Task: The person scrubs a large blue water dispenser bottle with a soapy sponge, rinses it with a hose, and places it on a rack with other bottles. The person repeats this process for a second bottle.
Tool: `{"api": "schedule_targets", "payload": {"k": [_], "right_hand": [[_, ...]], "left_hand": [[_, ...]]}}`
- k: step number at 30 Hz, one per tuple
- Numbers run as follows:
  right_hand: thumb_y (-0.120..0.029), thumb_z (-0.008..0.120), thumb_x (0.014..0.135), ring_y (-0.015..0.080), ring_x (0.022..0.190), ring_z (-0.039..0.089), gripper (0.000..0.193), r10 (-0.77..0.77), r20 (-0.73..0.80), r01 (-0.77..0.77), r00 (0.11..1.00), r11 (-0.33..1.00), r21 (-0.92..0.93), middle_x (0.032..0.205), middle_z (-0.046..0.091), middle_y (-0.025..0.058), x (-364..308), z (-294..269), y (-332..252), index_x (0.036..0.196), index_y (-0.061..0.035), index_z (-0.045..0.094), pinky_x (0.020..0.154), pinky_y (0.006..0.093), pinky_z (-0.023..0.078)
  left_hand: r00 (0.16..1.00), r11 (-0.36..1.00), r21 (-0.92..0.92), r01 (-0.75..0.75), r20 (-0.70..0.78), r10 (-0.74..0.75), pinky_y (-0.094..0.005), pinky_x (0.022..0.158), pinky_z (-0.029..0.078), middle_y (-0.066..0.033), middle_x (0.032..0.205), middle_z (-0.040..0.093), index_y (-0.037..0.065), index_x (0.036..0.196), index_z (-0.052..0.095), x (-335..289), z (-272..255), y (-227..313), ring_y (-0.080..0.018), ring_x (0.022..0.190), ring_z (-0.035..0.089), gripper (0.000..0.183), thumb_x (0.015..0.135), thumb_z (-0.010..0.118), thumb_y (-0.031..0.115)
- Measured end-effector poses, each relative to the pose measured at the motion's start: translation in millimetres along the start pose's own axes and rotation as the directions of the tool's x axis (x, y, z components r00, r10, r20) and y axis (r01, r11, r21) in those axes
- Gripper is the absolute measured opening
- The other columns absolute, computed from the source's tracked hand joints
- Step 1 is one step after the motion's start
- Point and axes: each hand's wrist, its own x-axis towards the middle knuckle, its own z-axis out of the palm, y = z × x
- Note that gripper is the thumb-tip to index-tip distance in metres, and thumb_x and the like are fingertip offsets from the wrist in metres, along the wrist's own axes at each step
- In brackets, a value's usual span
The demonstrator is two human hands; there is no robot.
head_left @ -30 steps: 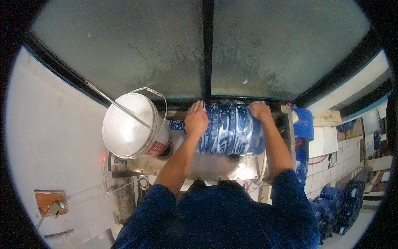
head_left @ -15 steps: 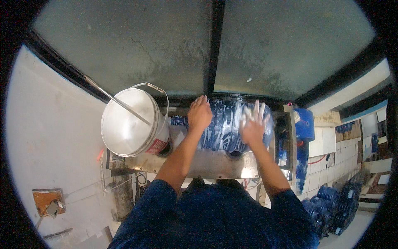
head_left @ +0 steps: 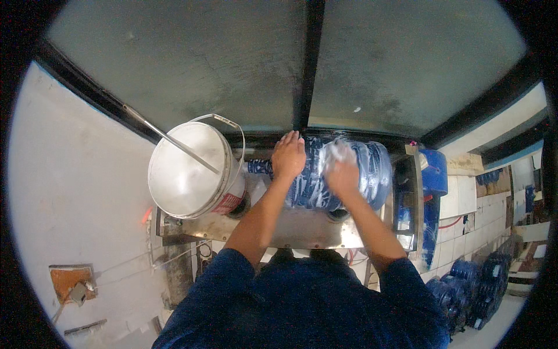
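Down in the head view, a large blue water jug [head_left: 340, 177] lies on its side on a steel worktop [head_left: 290, 228], its neck pointing left toward a white bucket [head_left: 189, 171] that stands just beside it. The left hand [head_left: 288, 157] rests flat on the jug's shoulder with fingers spread and gripping nothing. The right hand [head_left: 342, 173] presses a soapy white patch on the jug's middle; it is blurred, so I cannot tell whether its fingers clasp anything.
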Motion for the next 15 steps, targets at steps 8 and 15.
{"api": "schedule_targets", "payload": {"k": [8, 15], "right_hand": [[-0.034, 0.053, 0.092, 0.0461, 0.110, 0.063, 0.043, 0.072, 0.597, 0.000, 0.799, 0.993, -0.120, 0.126, 0.064, 0.0267, 102.3, 51.3, 46.2, 0.108, 0.0026, 0.072, 0.097, 0.0514, 0.051], [0.001, 0.059, 0.084, 0.0496, 0.142, 0.036, 0.062, 0.019, -0.110, -0.002, 0.994, 0.987, 0.159, 0.153, 0.034, 0.0350, -46.2, -4.7, -14.3, 0.145, -0.0031, 0.047, 0.116, 0.0507, 0.036]], "left_hand": [[0.998, 0.997, -0.048, -0.068, -0.013, 0.067, -0.0449, 0.114, 0.037, -0.0189, 0.142, 0.056, 0.000, 0.135, 0.057, -14.7, -0.3, 3.4, -0.0351, 0.134, 0.050, 0.044, 0.102, 0.045, 0.027], [0.997, 0.997, -0.043, -0.069, -0.023, 0.068, -0.0440, 0.114, 0.037, -0.0180, 0.141, 0.058, 0.001, 0.136, 0.058, -10.1, 1.7, 3.3, -0.0349, 0.134, 0.051, 0.044, 0.101, 0.046, 0.025]]}}
